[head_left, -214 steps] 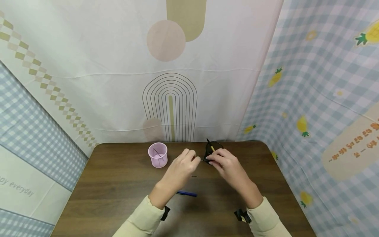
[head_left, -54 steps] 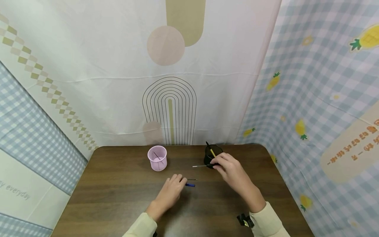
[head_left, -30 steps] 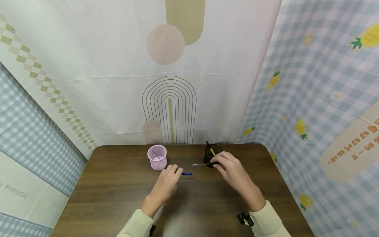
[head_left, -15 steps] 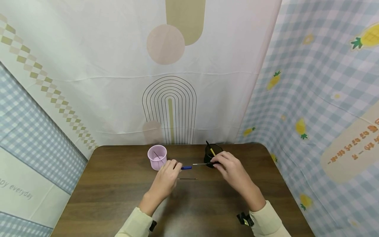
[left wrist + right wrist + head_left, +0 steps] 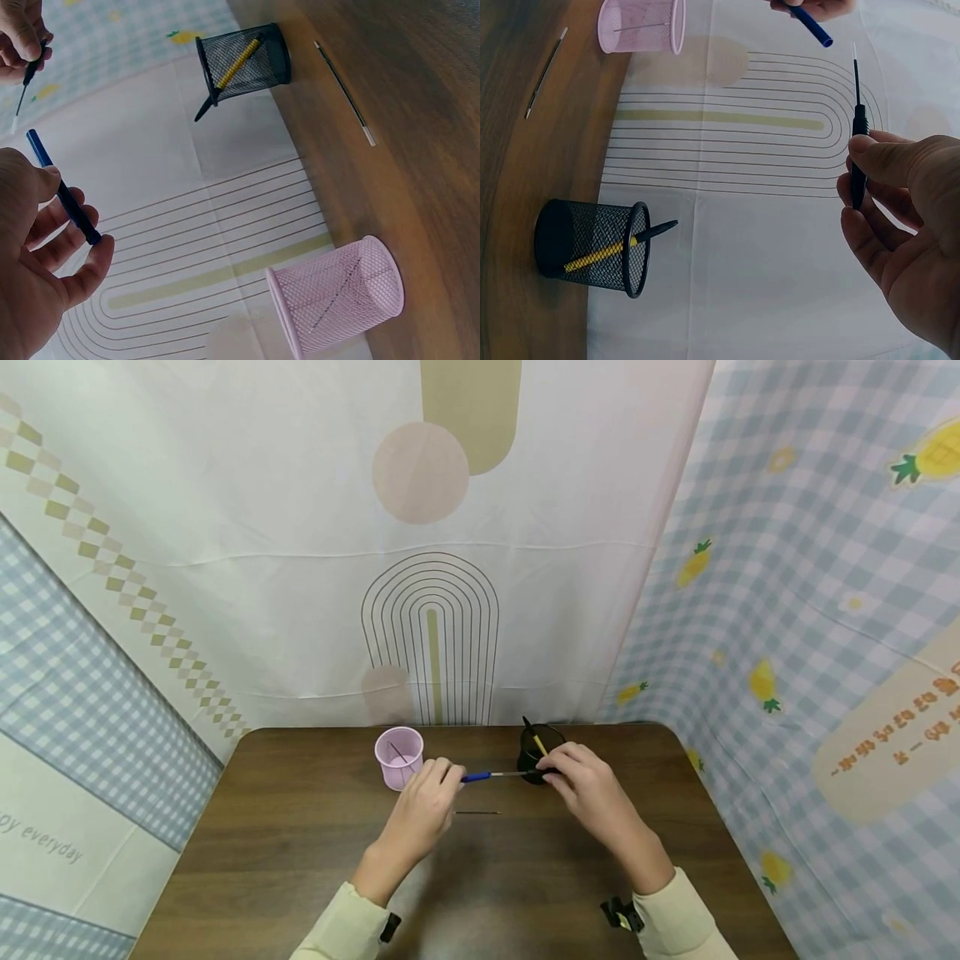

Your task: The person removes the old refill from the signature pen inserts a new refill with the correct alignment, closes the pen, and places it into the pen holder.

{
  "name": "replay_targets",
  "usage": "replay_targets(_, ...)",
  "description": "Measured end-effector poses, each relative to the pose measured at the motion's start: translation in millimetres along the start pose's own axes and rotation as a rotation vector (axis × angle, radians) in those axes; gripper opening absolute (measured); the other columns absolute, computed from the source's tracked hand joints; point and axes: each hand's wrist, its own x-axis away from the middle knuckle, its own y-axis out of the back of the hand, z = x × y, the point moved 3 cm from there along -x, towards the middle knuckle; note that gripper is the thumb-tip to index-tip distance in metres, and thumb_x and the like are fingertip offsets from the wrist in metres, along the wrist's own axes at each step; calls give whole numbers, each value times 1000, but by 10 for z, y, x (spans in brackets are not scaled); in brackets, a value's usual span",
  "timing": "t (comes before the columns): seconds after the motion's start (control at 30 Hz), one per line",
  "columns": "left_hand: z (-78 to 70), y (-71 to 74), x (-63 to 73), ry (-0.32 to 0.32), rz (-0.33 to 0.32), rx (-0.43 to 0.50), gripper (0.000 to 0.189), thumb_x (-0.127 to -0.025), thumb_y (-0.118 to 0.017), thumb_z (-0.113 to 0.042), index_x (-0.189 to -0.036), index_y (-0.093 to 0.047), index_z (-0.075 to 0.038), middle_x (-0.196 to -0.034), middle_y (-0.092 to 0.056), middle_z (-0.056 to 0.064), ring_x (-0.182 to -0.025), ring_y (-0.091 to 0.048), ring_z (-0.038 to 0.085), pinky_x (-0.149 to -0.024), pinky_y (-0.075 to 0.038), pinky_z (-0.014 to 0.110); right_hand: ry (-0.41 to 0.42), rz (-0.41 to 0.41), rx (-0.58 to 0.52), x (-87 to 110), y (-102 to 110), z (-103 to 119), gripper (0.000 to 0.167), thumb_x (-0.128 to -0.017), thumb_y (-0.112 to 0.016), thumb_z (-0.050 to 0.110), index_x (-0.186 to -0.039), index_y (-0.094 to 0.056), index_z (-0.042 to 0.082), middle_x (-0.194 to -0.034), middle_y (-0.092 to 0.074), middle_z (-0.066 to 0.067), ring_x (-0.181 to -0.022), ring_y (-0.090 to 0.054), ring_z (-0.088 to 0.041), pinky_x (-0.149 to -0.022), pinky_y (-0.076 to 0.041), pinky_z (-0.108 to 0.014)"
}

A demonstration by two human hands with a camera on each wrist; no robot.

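My left hand (image 5: 420, 806) pinches a blue pen barrel (image 5: 69, 196) between thumb and fingers, above the table. Facing it, my right hand (image 5: 588, 789) holds the black front section of a pen (image 5: 859, 154) in its fingertips. A thin ink refill (image 5: 856, 79) with a pale end sticks out of that section toward the barrel. In the head view the barrel's end lines up with the refill's tip; the right wrist view has them close together, with a small gap. Below the hands, another refill (image 5: 346, 96) lies on the wooden table.
A pink mesh pen cup (image 5: 399, 760) at the back, beyond my left hand, has a thin refill inside. Behind my right hand stands a black mesh pen cup (image 5: 592, 244) holding a yellow and black pen (image 5: 615, 251). Cloth-covered walls (image 5: 300, 643) border the table (image 5: 285, 843).
My left hand has picked up the blue barrel from the table and raised it toward the refill tip. My right hand keeps its hold on the black section, hardly moving lately.
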Motion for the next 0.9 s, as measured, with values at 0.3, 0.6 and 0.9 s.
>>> replay_targets(0.3, -31, 39, -42, -25, -46, -2, 7, -95, -66, -9, -98, -62, -4, -90, -58, 6, -78, -56, 24, -67, -48, 36, 4, 9, 36, -1, -1, -13, 25, -79, -85, -1, -97, -73, 12, -99, -68, 1, -93, -64, -16, -76, -58, -34)
replay_targets(0.6, -48, 61, -77, -34, -49, -42, 6, -96, -62, -8, -100, -63, -4, -92, -59, 7, -79, -56, 25, -65, -46, 36, 21, 7, 72, -13, 7, 18, 25, -78, -86, -1, -96, -73, 12, -99, -69, 0, -92, -64, -17, -75, -58, -34)
replay_targets(0.9, -77, 93, -123, -51, -23, -116, 16, -92, -55, -1, -104, -64, -7, -95, -60, 7, -84, -56, 27, -66, -42, 36, 31, 12, 77, -26, 14, 32, 22, -79, -85, 0, -96, -74, 11, -98, -68, 0, -92, -64, -17, -75, -58, -35)
